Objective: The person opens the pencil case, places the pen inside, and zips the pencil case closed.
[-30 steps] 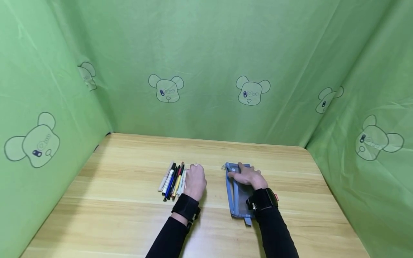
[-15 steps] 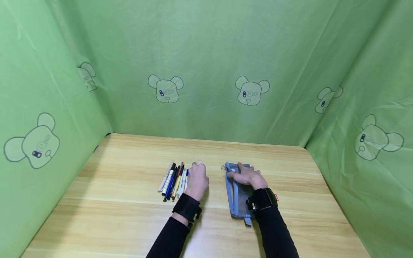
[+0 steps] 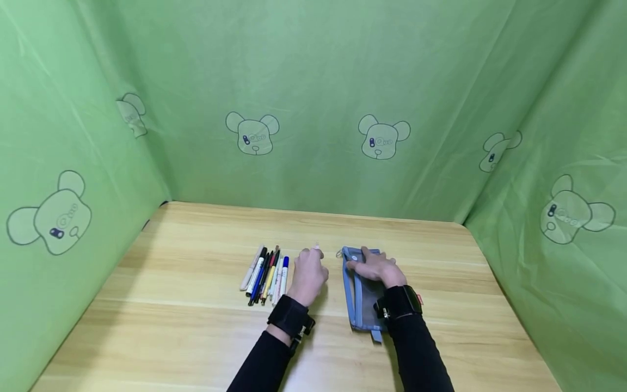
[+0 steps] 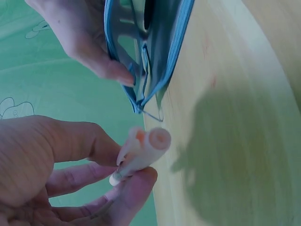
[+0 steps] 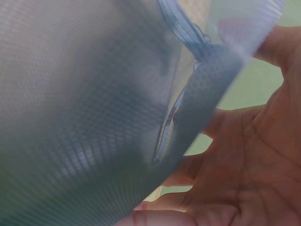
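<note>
The pale pink pen (image 4: 148, 149) is above the wooden tabletop (image 3: 176, 267), near the zip end of the blue-grey mesh pencil pouch (image 3: 367, 298) but apart from it, and the left hand (image 3: 307, 276) holds it narrowly between thumb and fingers, with its round end turned to the pouch. The pouch lies with its mouth parted, and the right hand (image 3: 376, 268) rests on it with its fingers spread wide. On the other side of the left hand, pens and markers (image 3: 267, 279) lie close together, and green cloth (image 3: 313, 81) with printed bear heads stands around the tabletop.
</note>
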Demonstrator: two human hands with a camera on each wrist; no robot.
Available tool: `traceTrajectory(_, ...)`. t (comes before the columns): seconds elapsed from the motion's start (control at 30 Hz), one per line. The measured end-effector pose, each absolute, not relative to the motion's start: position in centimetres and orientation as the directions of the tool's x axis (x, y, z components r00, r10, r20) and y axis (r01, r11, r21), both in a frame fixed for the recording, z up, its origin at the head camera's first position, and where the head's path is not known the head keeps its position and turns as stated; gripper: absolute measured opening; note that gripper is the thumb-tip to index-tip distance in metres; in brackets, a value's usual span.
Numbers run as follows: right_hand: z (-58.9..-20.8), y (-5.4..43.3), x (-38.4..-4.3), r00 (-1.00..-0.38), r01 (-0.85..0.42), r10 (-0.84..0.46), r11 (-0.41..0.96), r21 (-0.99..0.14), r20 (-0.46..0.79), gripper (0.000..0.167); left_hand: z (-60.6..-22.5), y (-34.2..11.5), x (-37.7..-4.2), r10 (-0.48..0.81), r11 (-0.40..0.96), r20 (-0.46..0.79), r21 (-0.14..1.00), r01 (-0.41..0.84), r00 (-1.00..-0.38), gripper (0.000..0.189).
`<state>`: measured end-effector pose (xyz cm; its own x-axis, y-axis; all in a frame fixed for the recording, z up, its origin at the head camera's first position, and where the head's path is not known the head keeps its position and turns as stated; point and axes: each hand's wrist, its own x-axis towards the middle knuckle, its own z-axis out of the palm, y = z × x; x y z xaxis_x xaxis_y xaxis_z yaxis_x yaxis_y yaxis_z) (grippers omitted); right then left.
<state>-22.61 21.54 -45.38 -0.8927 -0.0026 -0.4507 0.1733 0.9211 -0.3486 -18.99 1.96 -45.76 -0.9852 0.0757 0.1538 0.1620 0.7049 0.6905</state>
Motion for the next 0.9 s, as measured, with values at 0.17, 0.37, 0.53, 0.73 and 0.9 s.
traceTrajectory(0.17, -45.5, 21.6, -22.6, -0.894, 0.17, -0.004, 0.922, -0.347, -0.448, 0.09, -45.8, 2.4, -19.0, 0.099, 0.648, 0.103, 0.748, 0.142, -0.99, 0.04)
traceTrajectory(0.37, -45.4, 21.6, -22.6, -0.894, 0.169, -0.004, 0.923, -0.346, -0.447, 0.089, -45.9, 3.1, -19.1, 0.113, 0.62, 0.04, 0.778, 0.102, -0.993, 0.039)
traceTrajectory(0.53, -45.5, 21.6, -22.7, -0.895, 0.167, -0.007, 0.922, -0.35, -0.445, 0.088, -46.3, 3.4, -19.1, 0.12, 0.587, -0.001, 0.807, 0.07, -0.993, 0.037)
traceTrajectory(0.73, -45.7, 21.7, -22.7, -0.896, 0.169, -0.006, 0.921, -0.352, -0.444, 0.089, -46.9, 3.6, -19.1, 0.143, 0.564, -0.012, 0.823, 0.072, -0.99, 0.036)
traceTrajectory(0.9, -45.7, 21.6, -22.7, -0.897, 0.166, -0.007, 0.922, -0.351, -0.443, 0.088, -47.4, 4.1, -19.3, 0.146, 0.556, -0.011, 0.828, 0.073, -0.989, 0.034)
